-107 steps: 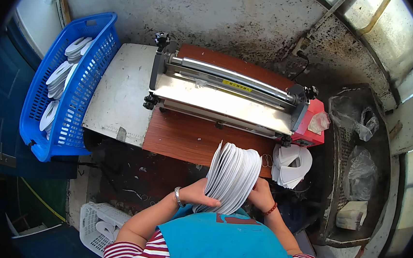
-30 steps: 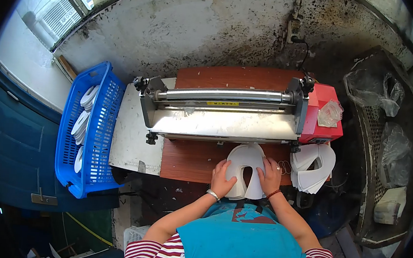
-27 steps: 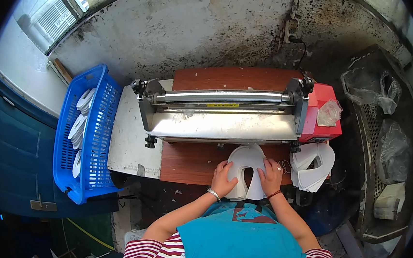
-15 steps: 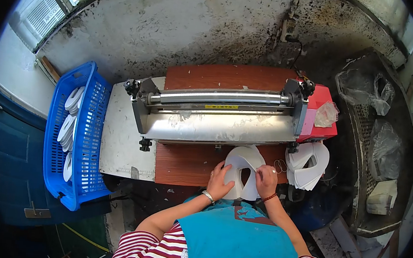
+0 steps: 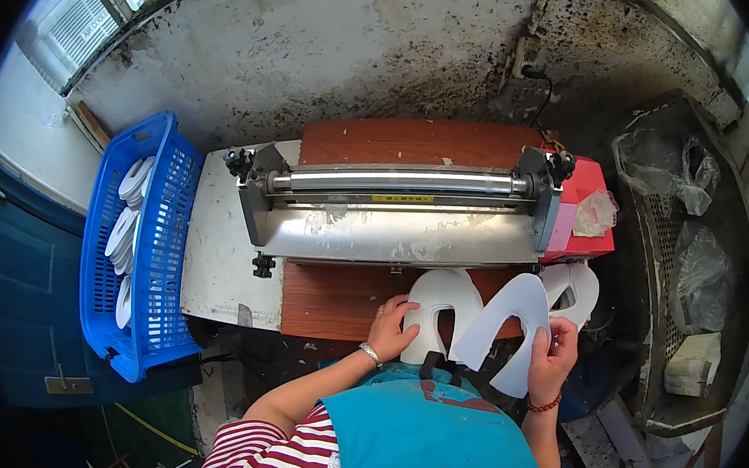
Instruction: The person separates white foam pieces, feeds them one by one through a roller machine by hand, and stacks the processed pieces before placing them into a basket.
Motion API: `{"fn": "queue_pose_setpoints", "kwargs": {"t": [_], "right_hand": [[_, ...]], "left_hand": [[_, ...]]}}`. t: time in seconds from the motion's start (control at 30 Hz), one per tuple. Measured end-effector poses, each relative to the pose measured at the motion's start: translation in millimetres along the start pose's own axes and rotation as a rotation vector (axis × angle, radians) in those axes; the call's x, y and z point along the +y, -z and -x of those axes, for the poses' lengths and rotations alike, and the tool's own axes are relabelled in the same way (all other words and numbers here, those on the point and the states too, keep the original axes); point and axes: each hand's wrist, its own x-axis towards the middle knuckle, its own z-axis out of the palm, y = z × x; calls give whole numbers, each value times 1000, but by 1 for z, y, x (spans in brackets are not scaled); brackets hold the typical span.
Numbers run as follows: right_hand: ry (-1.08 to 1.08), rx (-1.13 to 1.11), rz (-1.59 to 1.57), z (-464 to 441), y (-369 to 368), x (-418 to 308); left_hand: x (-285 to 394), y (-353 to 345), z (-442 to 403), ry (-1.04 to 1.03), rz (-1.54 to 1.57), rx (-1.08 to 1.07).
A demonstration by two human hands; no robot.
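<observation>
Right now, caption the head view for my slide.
Left hand on a white U-shaped stack, right hand lifting one white U-shaped piece.

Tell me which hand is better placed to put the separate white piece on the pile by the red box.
Right hand, probably: it holds the piece near that pile; the left hand touches another stack.

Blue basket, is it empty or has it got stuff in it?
Not empty: curved white pieces sit inside the blue basket.
</observation>
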Motion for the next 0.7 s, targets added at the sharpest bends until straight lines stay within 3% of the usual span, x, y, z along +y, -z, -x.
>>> {"fn": "queue_pose_setpoints", "kwargs": {"t": [0.07, 0.13, 0.27, 0.3, 0.37, 0.4, 0.43, 0.5, 0.6, 0.7], "right_hand": [[36, -123, 355, 0, -6, -19], [177, -216, 452, 2, -39, -23], [-6, -640, 295, 24, -108, 15], [-11, -640, 294, 29, -112, 29], [207, -822, 355, 35, -115, 48], [256, -832, 318, 35, -111, 52], [257, -828, 327, 33, -102, 54], [54, -825, 151, 13, -82, 33], [287, -454, 196, -41, -41, 23], [428, -48, 484, -116, 11, 7]], "left_hand": [[3, -2, -1, -8, 75, 11], [-7, -8, -5, 16, 200, 31], [-25, -14, -11, 182, 474, 65], [-21, -11, -12, 186, 472, 61], [-13, -5, -18, 207, 357, -2], [-15, -14, -19, 189, 299, 98], [-16, -16, -19, 184, 306, 95], [-17, -18, -29, 167, 135, 122], [-25, -24, -42, 204, 148, 101], [-29, -31, -45, 199, 132, 112]]}}
